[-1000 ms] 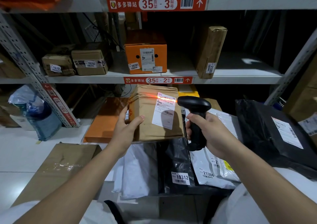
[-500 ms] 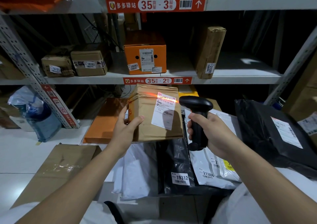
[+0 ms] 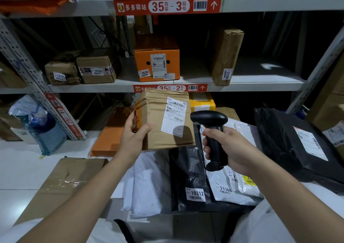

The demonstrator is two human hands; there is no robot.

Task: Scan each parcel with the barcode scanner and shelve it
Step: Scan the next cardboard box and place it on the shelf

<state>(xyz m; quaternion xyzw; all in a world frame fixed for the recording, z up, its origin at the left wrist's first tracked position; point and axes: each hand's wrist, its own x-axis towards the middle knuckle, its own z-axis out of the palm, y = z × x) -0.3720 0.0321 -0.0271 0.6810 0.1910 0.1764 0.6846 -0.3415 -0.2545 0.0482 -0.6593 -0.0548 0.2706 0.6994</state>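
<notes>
My left hand (image 3: 135, 134) grips a brown taped cardboard parcel (image 3: 158, 129) by its left edge, holding it upright in front of the shelf. A white shipping label (image 3: 175, 116) faces me on its right half. My right hand (image 3: 230, 147) is curled round the handle of a black barcode scanner (image 3: 212, 131), whose head points at the label from the right. No red scan line shows on the label.
The grey shelf edge (image 3: 251, 87) marked 35-2 carries an orange box (image 3: 158, 64), two small brown boxes (image 3: 96, 69) and a tall brown parcel (image 3: 225, 56). Below lie black and white poly mailers (image 3: 188, 179), a large black bag (image 3: 290, 146) and flat cardboard (image 3: 61, 183).
The orange scan beam that lay across the label's top has gone out. The parcel, scanner and both hands have barely moved.
</notes>
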